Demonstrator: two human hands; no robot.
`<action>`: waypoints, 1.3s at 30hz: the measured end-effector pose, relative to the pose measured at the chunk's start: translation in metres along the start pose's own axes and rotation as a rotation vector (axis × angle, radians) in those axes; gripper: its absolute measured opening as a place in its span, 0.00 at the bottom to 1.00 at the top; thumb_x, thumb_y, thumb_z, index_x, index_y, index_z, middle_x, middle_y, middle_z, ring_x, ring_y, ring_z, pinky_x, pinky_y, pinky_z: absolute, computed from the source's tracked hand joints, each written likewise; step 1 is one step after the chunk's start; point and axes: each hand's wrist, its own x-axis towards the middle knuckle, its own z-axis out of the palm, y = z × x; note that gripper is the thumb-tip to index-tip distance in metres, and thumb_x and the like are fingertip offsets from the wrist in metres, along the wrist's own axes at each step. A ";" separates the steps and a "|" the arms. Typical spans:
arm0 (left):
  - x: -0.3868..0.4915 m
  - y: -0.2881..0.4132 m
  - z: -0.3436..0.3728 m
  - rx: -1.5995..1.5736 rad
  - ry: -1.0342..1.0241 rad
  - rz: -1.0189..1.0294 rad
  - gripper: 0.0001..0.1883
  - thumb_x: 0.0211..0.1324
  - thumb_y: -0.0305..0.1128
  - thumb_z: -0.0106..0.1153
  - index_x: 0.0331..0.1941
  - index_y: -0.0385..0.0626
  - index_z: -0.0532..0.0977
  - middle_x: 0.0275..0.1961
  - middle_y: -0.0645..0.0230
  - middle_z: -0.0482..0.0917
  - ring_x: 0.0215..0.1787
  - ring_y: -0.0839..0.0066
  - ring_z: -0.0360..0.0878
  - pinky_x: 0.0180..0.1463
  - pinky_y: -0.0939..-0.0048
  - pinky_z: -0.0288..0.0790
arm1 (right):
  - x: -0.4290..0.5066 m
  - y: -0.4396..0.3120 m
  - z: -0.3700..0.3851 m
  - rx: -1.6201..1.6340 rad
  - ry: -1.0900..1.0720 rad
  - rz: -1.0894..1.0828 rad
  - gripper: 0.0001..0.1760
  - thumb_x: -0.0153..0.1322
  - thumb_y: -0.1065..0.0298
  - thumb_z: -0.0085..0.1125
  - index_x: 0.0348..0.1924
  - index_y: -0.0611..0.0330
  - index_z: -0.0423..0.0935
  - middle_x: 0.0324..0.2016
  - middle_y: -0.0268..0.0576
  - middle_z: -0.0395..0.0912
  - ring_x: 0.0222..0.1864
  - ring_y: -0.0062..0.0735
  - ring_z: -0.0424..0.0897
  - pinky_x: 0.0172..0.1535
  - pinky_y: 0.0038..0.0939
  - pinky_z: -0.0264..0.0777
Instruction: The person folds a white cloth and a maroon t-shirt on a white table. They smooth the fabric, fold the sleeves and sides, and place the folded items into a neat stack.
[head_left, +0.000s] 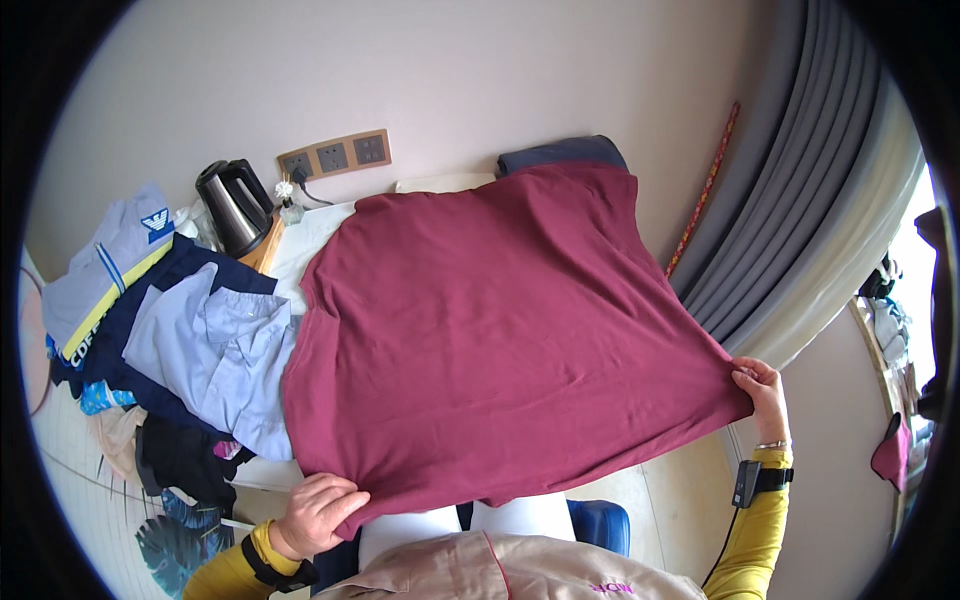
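Note:
A maroon cloth garment (480, 322) lies spread over a white tabletop (289, 255), its near edge hanging past the table toward my lap. My left hand (319, 514) pinches the near left corner. At the lower right, my right hand (761, 390) grips the opposite corner and pulls that edge taut. Against the garment's left side rests a light blue collared shirt (240, 360), partly covered by it. The garment's full shape is hard to tell, since its far edge overlaps a folded dark blue cloth (562, 154).
An electric kettle (236, 206) stands at the back left beside a small flower vase (289, 206). Behind them is a wall socket panel (335, 154). Piled clothes (109, 270) cover the left side. A grey curtain (780, 180) hangs at right; a blue seat (600, 525) shows below.

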 end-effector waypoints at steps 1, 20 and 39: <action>0.002 0.001 -0.002 -0.004 0.004 0.002 0.15 0.48 0.30 0.72 0.40 0.37 0.82 0.36 0.57 0.85 0.37 0.58 0.86 0.41 0.60 0.80 | 0.000 0.002 -0.001 0.006 0.011 0.007 0.12 0.74 0.76 0.66 0.50 0.65 0.85 0.36 0.32 0.87 0.37 0.17 0.83 0.46 0.19 0.78; 0.088 -0.153 -0.023 -0.861 0.474 -0.936 0.13 0.79 0.33 0.48 0.51 0.38 0.79 0.45 0.69 0.85 0.45 0.80 0.82 0.51 0.73 0.76 | 0.137 -0.004 0.044 0.385 -0.042 0.206 0.15 0.80 0.60 0.58 0.45 0.64 0.84 0.32 0.40 0.84 0.30 0.27 0.84 0.32 0.28 0.80; 0.089 -0.120 -0.019 -1.165 0.338 -0.989 0.30 0.60 0.14 0.55 0.69 0.36 0.68 0.64 0.57 0.80 0.63 0.64 0.81 0.69 0.63 0.74 | 0.129 0.012 0.076 -0.323 0.082 0.038 0.16 0.72 0.66 0.72 0.50 0.66 0.87 0.39 0.43 0.88 0.41 0.30 0.86 0.50 0.28 0.81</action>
